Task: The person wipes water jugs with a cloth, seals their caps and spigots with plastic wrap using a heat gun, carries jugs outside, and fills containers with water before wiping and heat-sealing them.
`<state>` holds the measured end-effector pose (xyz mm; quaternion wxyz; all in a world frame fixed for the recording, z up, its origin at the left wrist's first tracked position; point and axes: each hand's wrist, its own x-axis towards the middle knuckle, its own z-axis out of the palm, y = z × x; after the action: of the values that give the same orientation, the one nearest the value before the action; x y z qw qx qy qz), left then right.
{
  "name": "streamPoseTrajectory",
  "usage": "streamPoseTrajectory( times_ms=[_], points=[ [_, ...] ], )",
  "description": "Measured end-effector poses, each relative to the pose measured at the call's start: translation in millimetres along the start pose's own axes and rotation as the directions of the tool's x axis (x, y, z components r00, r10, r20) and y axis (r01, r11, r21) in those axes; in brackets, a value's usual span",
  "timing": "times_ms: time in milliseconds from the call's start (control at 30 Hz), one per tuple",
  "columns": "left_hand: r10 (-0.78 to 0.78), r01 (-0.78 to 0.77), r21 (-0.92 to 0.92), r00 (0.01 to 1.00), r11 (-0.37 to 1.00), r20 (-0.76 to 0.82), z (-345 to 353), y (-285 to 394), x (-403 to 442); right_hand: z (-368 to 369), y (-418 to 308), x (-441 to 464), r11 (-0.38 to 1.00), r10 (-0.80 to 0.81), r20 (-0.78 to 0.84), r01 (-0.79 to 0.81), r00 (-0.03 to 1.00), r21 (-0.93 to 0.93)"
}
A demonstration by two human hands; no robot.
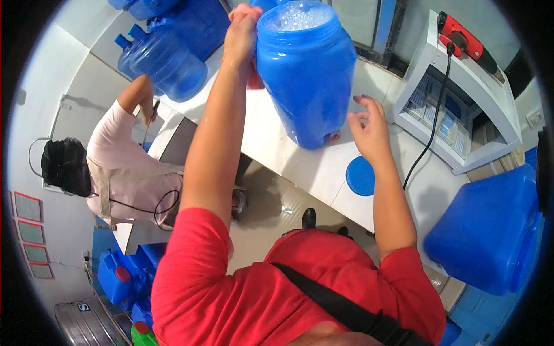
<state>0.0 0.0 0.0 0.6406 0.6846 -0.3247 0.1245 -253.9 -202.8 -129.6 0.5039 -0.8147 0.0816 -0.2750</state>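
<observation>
A large blue container (309, 75) stands on the white counter, its wide round mouth uncovered and bubbly water up near the rim. My left hand (242, 32) is at the left side of its neck, with the fingers wrapped around something pinkish that I cannot make out well. To the right of the container's lower part, my right hand (368, 124) hangs over the counter, fingers apart and holding nothing. A round blue lid (360, 176) lies on the counter just below my right hand.
Clear blue bottles (167, 63) stand upper left. A co-worker (130, 155) is at the left. A white cabinet (502, 124) carries a red heat gun (468, 41) with a black cord. Another blue container (482, 230) sits at right. Blue jugs (124, 277) are lower left.
</observation>
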Motion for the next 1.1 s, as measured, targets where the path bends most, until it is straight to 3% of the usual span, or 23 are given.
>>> streamPoseTrajectory(
  times_ms=[67,167,200,233,267,300,333,367,433,467,500,533,600,633,700,733,767,800,900,933,967,1033,1100],
  points=[
    [-0.341,0.337,-0.058,0.938,0.940,-0.070,6,4,3,-3,4,-14,1.000,-0.006,-0.009,0.006,1.000,0.030],
    [-0.356,0.327,-0.180,0.920,0.928,-0.164,8,-22,-39,-17,2,-46,0.998,0.043,0.048,-0.041,0.998,-0.037],
    [-0.437,0.395,-0.228,0.881,0.890,-0.179,18,-15,-64,-14,2,-53,0.999,0.036,0.042,-0.035,0.998,-0.026],
    [-0.515,0.457,-0.279,0.835,0.845,-0.192,27,-9,-89,-12,5,-62,0.994,0.105,0.124,-0.106,0.987,-0.002],
    [-0.474,0.377,-0.352,0.845,0.857,-0.250,41,-21,-113,-7,9,-68,0.983,0.173,0.206,-0.181,0.963,0.019],
    [-0.333,0.286,-0.176,0.861,0.942,-0.384,47,-63,-137,6,20,-73,0.982,0.177,0.201,-0.186,0.963,0.027],
    [-0.492,0.388,-0.334,0.806,0.859,-0.330,53,-79,-169,23,35,-79,0.963,0.203,0.331,-0.250,0.922,0.105],
    [-0.497,0.356,-0.383,0.780,0.852,-0.380,63,-83,-192,36,41,-83,0.932,0.210,0.457,-0.318,0.864,0.172],
    [-0.558,0.324,-0.548,0.758,0.771,-0.338,80,-61,-218,59,26,-87,0.730,0.365,0.634,-0.632,0.682,0.260],
    [-0.515,0.192,-0.599,0.742,0.777,-0.429,93,-48,-223,70,20,-87,0.730,0.362,0.629,-0.629,0.687,0.267],
    [-0.513,0.194,-0.598,0.747,0.777,-0.424,93,-35,-236,79,15,-89,0.548,0.352,0.678,-0.729,0.645,0.409],
    [-0.568,0.293,-0.611,0.759,0.735,-0.319,92,-22,-252,86,12,-89,0.327,0.324,0.725,-0.791,0.608,0.517],
    [-0.619,0.397,-0.605,0.757,0.690,-0.210,84,-20,-273,86,0,-84,0.288,0.286,0.688,-0.744,0.667,0.602],
    [-0.453,0.392,-0.363,0.886,0.845,-0.096,76,-26,-280,84,-8,-81,0.248,0.252,0.646,-0.693,0.720,0.677],
    [-0.293,0.300,-0.107,0.953,0.948,0.081,67,-28,-294,79,-17,-75,0.330,0.265,0.542,-0.603,0.797,0.726],
    [-0.130,0.104,0.180,0.981,0.978,0.142,68,-2,-292,77,-16,-73,0.464,0.230,0.450,-0.504,0.863,0.729],
    [0.012,-0.121,0.433,0.969,0.893,0.246,69,20,-288,75,-15,-72,0.586,0.182,0.358,-0.394,0.916,0.708],
    [-0.126,-0.004,0.308,0.907,0.951,0.403,60,31,-276,74,-14,-68,0.590,0.147,0.311,-0.335,0.939,0.735],
    [-0.168,0.040,0.282,0.880,0.958,0.445,49,67,-239,44,-30,-51,0.525,0.102,0.301,-0.308,0.948,0.794],
    [-0.082,-0.047,0.278,0.897,0.959,0.435,45,78,-225,33,-39,-39,0.425,0.120,0.247,-0.275,0.962,0.862],
    [-0.035,-0.103,0.357,0.932,0.928,0.360,37,74,-218,24,-27,-23,0.426,0.120,0.236,-0.265,0.964,0.865],
    [0.140,-0.168,0.428,0.985,0.888,0.096,29,75,-200,1,8,11,0.331,0.127,0.285,-0.311,0.950,0.891],
    [0.301,-0.212,0.531,0.950,0.821,-0.084,20,57,-183,-6,0,44,0.270,0.430,0.232,-0.369,0.872,0.889]
  ],
)
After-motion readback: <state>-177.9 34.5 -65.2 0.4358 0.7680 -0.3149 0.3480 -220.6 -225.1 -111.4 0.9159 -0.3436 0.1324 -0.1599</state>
